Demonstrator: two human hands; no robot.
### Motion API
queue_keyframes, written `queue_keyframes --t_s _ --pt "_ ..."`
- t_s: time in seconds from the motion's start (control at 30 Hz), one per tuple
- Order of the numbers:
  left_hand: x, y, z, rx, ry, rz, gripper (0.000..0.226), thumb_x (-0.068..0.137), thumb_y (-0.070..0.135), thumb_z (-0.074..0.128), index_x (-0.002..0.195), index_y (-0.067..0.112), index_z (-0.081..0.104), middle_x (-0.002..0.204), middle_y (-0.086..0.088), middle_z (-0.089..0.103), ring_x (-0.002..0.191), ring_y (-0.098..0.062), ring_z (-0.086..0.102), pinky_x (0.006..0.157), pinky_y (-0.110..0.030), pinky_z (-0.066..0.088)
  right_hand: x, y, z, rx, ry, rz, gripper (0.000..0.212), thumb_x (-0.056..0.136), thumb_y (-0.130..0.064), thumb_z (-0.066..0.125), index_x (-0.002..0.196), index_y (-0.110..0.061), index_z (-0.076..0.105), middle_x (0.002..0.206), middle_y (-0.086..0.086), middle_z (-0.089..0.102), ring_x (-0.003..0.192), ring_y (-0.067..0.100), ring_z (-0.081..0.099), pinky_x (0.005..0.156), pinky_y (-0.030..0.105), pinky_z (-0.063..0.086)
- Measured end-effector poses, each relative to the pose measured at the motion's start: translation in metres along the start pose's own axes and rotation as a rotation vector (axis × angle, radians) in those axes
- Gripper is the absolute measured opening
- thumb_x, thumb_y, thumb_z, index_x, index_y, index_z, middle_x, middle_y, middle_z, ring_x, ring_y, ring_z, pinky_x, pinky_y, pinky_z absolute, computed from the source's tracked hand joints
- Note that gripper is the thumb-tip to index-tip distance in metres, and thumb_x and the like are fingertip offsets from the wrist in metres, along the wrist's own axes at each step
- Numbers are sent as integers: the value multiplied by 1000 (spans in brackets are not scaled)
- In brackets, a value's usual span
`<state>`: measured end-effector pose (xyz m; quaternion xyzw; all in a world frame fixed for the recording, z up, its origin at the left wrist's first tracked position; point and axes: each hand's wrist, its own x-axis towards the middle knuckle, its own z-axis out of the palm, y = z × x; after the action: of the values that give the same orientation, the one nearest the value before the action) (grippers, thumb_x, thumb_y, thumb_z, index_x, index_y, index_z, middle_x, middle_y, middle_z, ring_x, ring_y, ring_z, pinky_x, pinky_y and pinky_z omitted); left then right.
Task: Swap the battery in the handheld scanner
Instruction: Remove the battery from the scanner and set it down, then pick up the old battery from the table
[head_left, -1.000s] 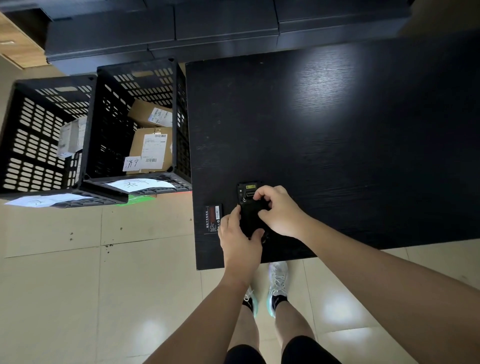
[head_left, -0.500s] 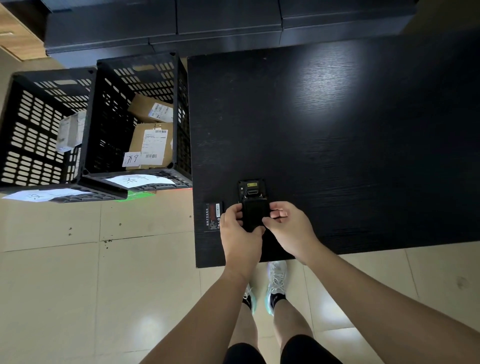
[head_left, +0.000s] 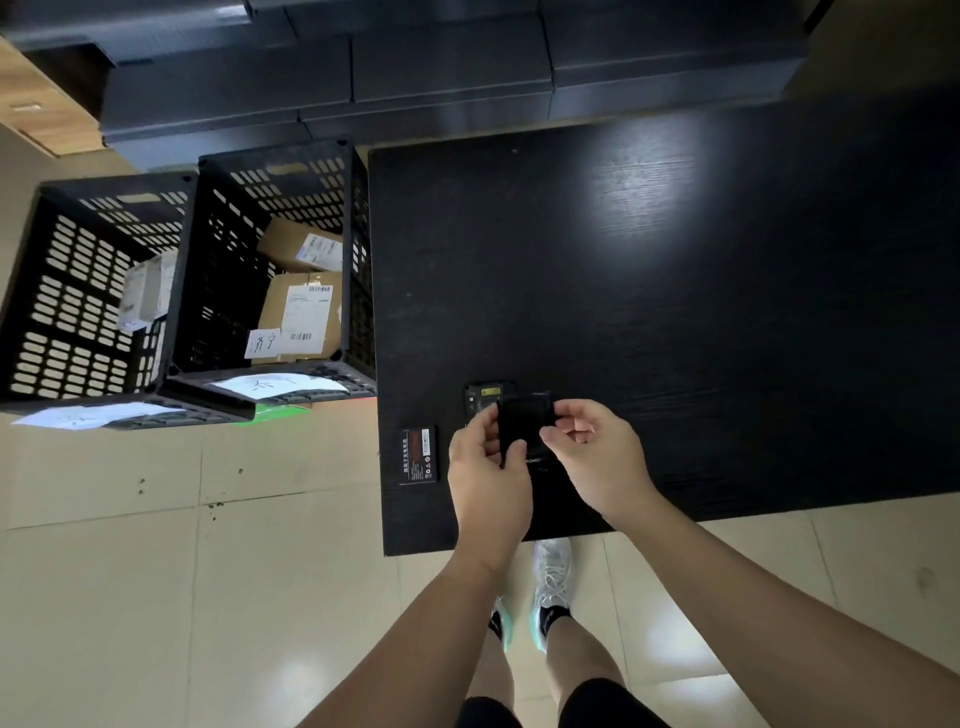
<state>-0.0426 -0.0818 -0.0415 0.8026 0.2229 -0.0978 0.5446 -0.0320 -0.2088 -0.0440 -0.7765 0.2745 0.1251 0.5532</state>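
A: Near table edge, left to right: battery (head_left: 417, 456), loose, label up, lying apart from the unit. Left hand (head_left: 488, 467): pinching black cover (head_left: 524, 420). Right hand (head_left: 597, 457): fingertips nipping the cover's other edge

B: Scanner (head_left: 485, 397)?

A: Face down under the cover. Back seems open

B: Status?

A: Likely partway; cannot tell whether the loose battery is the old or new one
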Motion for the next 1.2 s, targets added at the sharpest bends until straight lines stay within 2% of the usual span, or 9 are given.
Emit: queue_keyframes --t_s 0.27,0.4,0.5,0.73,1.0,1.13,1.2 --pt "-17 4 65 219 -277 -19 57 97 -1 45 152 8 34 134 -8 41 112 -17 53 92 -12 38 14 35 -55 -182 70 105 31 84 -19 77 115 -17 71 93 -8 71 82 1 64 73 17 49" --pt "-17 1 76 277 -298 -53 59 96 0 44 153 7 32 137 -10 35 115 -24 52 102 -26 45 20 47 -53 -241 47 99 38 84 -20 78 121 -16 70 94 -7 70 83 5 64 82 20 49" --pt "-18 -2 80 326 -297 -55 60 95 3 45 154 7 29 138 -10 34 118 -26 49 103 -29 44 22 51 -50 -284 56 74 38 85 -20 76 123 -15 70 104 0 74 92 10 67 88 20 48" --pt "-24 -3 85 362 -322 -74 65 97 2 42 157 10 18 143 -8 28 122 -26 38 90 -15 30 20 61 -43 -426 82 -17 36 89 -21 72 125 -15 69 108 2 72 93 11 66 81 14 41" --pt "-27 -8 90 360 -343 -73 70 97 3 41 158 9 6 147 -5 21 127 -23 28 92 -16 27 21 64 -43 -424 110 -68 35 90 -19 71 125 -14 69 108 5 69 83 6 58 82 14 41" --pt "-28 -5 81 333 -304 -45 67 99 6 43 158 9 13 147 -6 26 130 -23 35 94 -17 33 19 63 -41 -392 133 -64 38 88 -20 73 125 -15 68 106 3 69 82 6 61 79 12 42" --pt "-30 -3 67 303 -275 15 61 98 8 50 155 10 27 138 -5 38 119 -20 48 96 -19 40 15 61 -42 -377 176 -70 36 88 -22 73 123 -16 70 103 1 69 77 3 60 72 2 37"
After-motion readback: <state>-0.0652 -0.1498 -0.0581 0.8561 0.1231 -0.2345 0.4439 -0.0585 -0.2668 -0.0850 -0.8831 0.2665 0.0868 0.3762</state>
